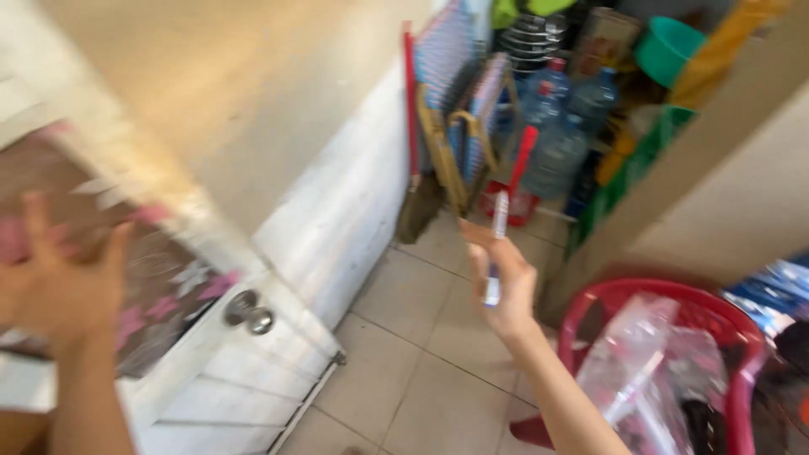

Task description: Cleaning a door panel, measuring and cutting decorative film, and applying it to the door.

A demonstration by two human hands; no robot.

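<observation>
In a blurred, tilted view of a tiled floor (pixel 438 337) beside a white door (pixel 244 371), the person's right hand (pixel 506 291) is gripping a slim white pen-like stick (pixel 497 244) with a blue lower end, fingers closed around it and its tip pointing up. What the stick really is stays hard to tell, since motion blur is smearing its outline. The left hand (pixel 63 286) is lifting at the left edge with fingers spread apart, holding nothing, in front of a dark cloth with pink flowers (pixel 160 278); its wrist is running out of the frame at the bottom. A round metal door knob (pixel 249 313) is showing between the 2 arms. At lower right, a red plastic chair (pixel 666 312) is carrying crumpled clear plastic bags (pixel 649 362), partly cut off. Farther back, large blue water bottles (pixel 560 126) are standing in a cluttered corner, half hidden behind leaning folded frames (pixel 459 126).
</observation>
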